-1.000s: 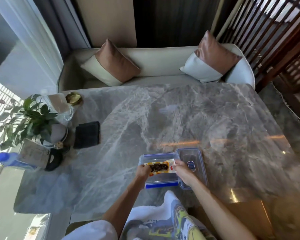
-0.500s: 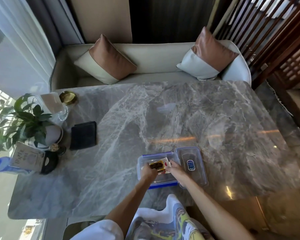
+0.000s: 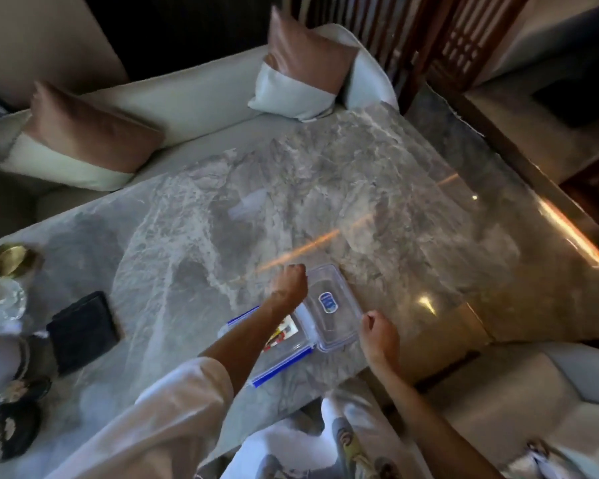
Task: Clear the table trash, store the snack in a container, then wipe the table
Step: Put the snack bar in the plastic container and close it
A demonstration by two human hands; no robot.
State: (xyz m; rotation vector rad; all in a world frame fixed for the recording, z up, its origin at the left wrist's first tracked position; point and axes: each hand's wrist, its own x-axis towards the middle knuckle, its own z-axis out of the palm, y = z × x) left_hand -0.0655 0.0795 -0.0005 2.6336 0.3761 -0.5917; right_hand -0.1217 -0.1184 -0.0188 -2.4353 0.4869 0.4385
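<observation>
Clear container (image 3: 293,354) half-hidden under left forearm; both hands' fingers curled, contents unclear.

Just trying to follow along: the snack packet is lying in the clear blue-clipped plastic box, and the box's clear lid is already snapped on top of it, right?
Not quite. The head view shows the snack packet in the clear blue-clipped plastic box, but the clear lid lies beside it on the grey marble table, not snapped on.

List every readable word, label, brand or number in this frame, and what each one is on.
None can be read.
Blue oval sticker on the clear lid: too blurred.
Red and yellow print on the snack packet in the container: too blurred, partly behind the forearm.
</observation>
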